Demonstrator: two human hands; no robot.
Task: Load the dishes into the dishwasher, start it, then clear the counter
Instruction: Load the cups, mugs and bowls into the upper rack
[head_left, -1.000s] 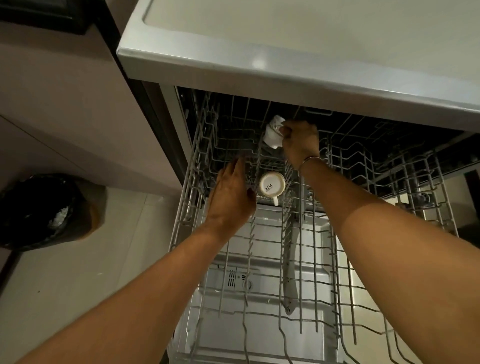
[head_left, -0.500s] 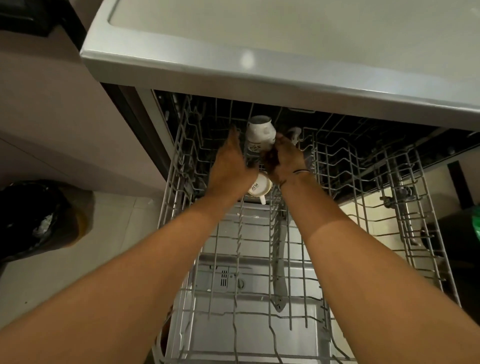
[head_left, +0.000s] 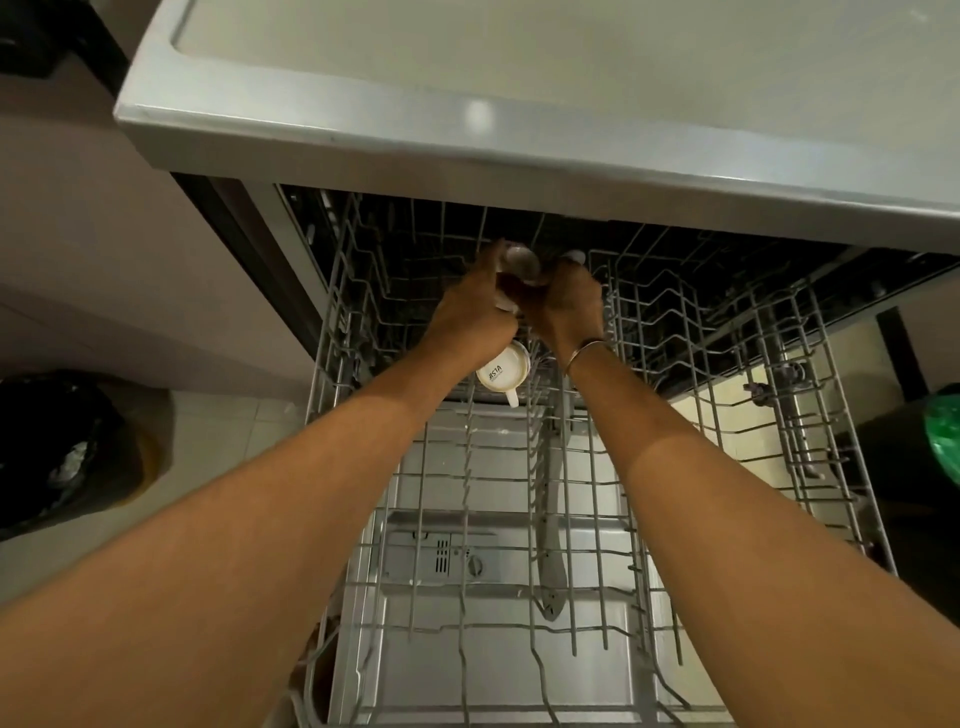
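The dishwasher's upper wire rack (head_left: 670, 415) is pulled out under the counter edge. Both my hands meet at its far middle around a white cup (head_left: 521, 262), mostly hidden between them. My left hand (head_left: 472, 304) grips the cup from the left and my right hand (head_left: 563, 306), with a bangle at the wrist, grips it from the right. A second white cup (head_left: 503, 370) with printed lettering stands upside down in the rack just below my hands, its handle pointing toward me. Another small white piece (head_left: 573, 255) peeks out behind my right hand.
The grey countertop (head_left: 467, 124) overhangs the rack's far end. The open dishwasher door (head_left: 467, 566) with its detergent compartment lies below the rack. A black bin bag (head_left: 52, 452) sits on the floor at left, and something green (head_left: 943, 436) at the right edge.
My left hand moved up from the rack wires to join the right hand at the cup. Both hands closed around it and it sank lower between them.
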